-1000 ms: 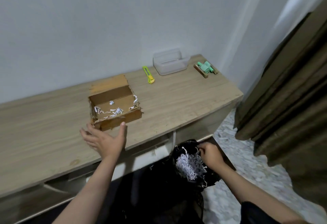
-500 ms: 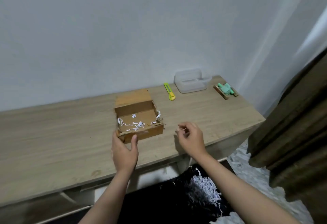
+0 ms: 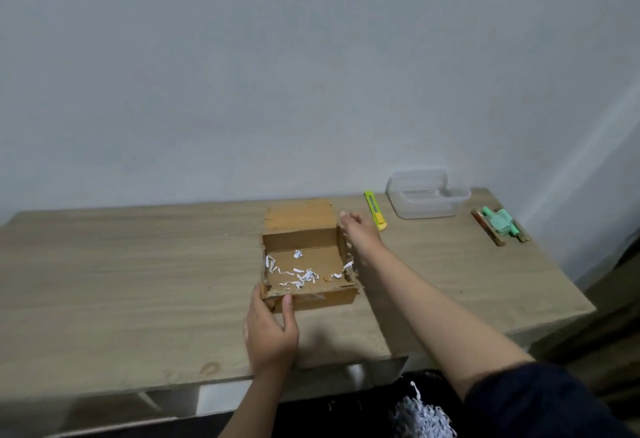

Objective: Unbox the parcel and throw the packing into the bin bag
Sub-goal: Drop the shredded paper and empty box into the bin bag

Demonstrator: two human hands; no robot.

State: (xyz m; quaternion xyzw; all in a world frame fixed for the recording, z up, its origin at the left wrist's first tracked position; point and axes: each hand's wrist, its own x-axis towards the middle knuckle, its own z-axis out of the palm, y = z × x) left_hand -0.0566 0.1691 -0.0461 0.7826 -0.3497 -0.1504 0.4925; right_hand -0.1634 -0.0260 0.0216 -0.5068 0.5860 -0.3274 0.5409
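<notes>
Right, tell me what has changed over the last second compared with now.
The right hand left the black bin bag under the desk and reached up to the far right corner of the open brown cardboard box. The left hand moved from hovering open to holding the box's near left corner. The white paper shreds in the box, yellow utility knife and clear plastic tub stayed put.

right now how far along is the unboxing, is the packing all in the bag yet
Mostly done. The cardboard box is open on the table, and a heap of shredded paper already lies in the black bin bag below. In hand: the left hand grips the box's near left corner and the right hand is at its far right corner. Left: a few loose paper strips on the box floor.
</notes>
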